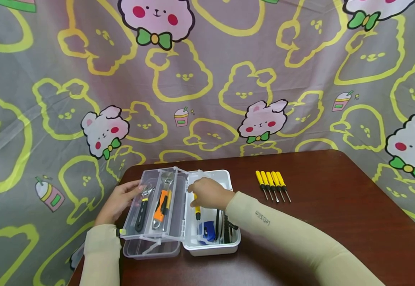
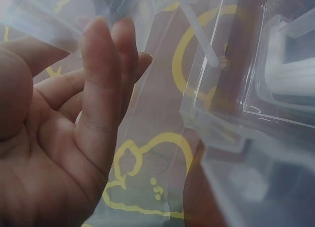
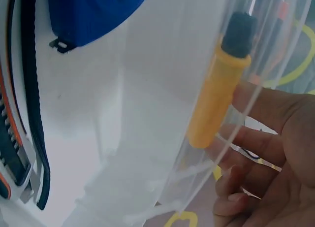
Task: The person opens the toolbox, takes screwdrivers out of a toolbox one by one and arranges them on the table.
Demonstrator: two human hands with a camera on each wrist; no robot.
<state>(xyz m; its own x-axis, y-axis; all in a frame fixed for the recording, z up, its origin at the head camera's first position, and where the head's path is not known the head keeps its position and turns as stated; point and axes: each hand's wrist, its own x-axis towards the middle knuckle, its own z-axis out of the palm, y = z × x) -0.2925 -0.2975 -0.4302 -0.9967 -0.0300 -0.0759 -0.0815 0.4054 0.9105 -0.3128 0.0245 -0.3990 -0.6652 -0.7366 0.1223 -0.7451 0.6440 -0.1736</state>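
Note:
A white toolbox [image 1: 212, 251] stands unfolded on the table, its clear plastic tray [image 1: 130, 222] swung out to the left. At the tray's outer far edge, my left hand [image 1: 118, 200] holds the rim with its fingertips. In the tray lie an adjustable wrench with a black handle [image 1: 141, 214], a second wrench [image 1: 167, 180] and an orange utility knife [image 1: 160, 206]. Over the white box, my right hand [image 1: 209, 192] pinches a yellow-handled screwdriver [image 1: 197, 208], shaft downward along the inner left side. A blue tape measure [image 1: 209, 231] lies below it.
Several yellow-handled screwdrivers [image 1: 272, 180] lie in a row on the brown table [image 1: 322, 206], right of the box. A knife with orange edging [image 3: 14, 138] and a black strip-like tool [image 3: 33, 109] lie in the box. A patterned curtain [image 1: 207, 99] hangs behind.

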